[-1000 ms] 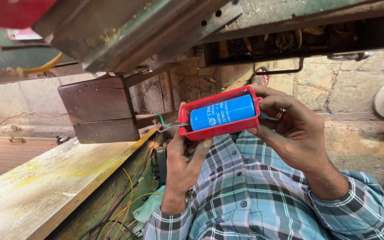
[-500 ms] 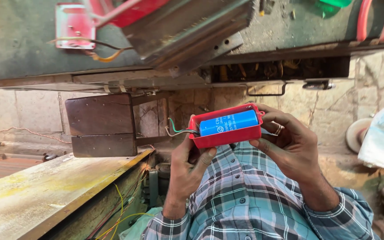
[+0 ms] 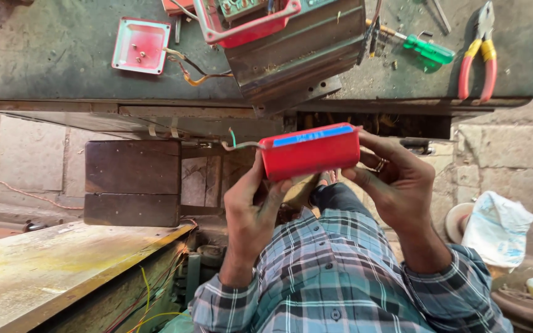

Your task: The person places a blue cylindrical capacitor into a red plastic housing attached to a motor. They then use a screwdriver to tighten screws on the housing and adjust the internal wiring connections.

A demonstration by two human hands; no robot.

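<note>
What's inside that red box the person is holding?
The red box shows only a strip of a blue part along its top edge, and thin wires leaving its end. The red wall hides everything else inside.

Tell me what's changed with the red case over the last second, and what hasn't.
Both hands have tipped the red case away: its blue cylinder faced the camera, now only a blue strip shows along the top edge above the plain red side. The view has also swung toward the workbench, bringing the pliers and green screwdriver into sight. The left hand and right hand still hold the case's ends.
</note>
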